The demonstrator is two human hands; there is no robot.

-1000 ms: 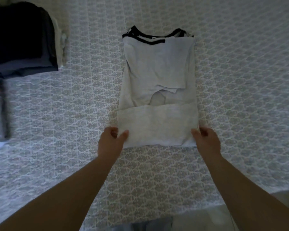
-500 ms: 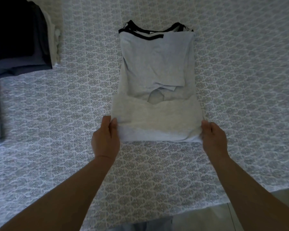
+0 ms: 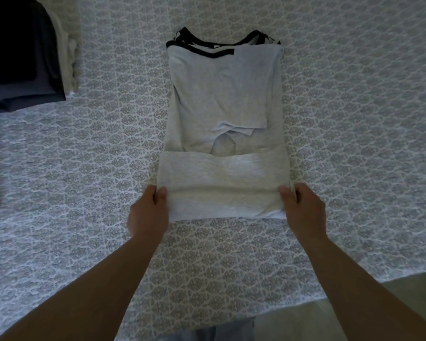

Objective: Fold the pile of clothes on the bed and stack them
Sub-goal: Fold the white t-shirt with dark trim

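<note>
Patterned bedding [image 3: 354, 119] in grey and white is spread across nearly the whole view, its near edge seen at the lower right. A stack of folded dark clothes [image 3: 17, 60] is set at the upper left corner of the bed, with paler folded fabric showing along its right side, well apart from the garment being worked. A light grey T-shirt [image 3: 224, 94] with black trim at the neckline is laid lengthwise in the middle of the bed, collar at the far end; its sides are folded inward and its bottom part is doubled up over the body. The near folded edge of the shirt is raised slightly off the bedding and is gripped at both corners. The left corner is pinched between thumb and curled fingers by the left hand [image 3: 148, 212], and the right corner is pinched the same way by the right hand [image 3: 303, 210], both forearms being stretched forward over the bedding.
</note>
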